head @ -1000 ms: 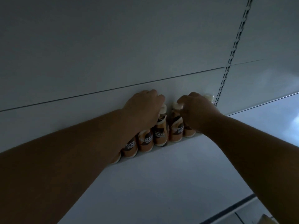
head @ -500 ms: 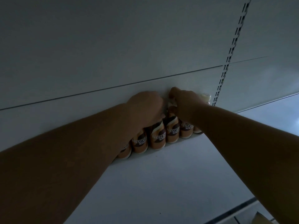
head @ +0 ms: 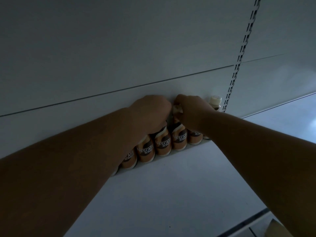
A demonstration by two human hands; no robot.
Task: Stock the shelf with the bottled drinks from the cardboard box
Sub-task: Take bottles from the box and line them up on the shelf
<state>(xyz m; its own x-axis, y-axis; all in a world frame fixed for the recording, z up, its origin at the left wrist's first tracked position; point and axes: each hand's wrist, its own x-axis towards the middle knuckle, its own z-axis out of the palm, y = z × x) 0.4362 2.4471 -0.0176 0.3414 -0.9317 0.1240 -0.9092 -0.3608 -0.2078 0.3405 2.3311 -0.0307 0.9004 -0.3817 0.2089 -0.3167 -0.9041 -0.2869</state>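
Note:
A row of several orange-and-brown coffee bottles [head: 163,145] with cream caps stands along the back wall of a white shelf [head: 171,194]. My left hand [head: 150,113] is closed over the tops of the bottles at the left of the row. My right hand [head: 193,112] grips the neck of a bottle [head: 179,137] near the middle. One more capped bottle [head: 215,101] shows at the right end beside the upright. The left end of the row is hidden behind my left forearm. A corner of the cardboard box [head: 277,230] shows at the bottom right.
A slotted metal upright [head: 239,55] runs down the back panel at the right of the row. The shelf's front edge [head: 246,223] has a dark strip at the lower right. The scene is dim.
Both hands have drawn closer together and slid slightly toward the back wall. The bottles have shifted a little along the row.

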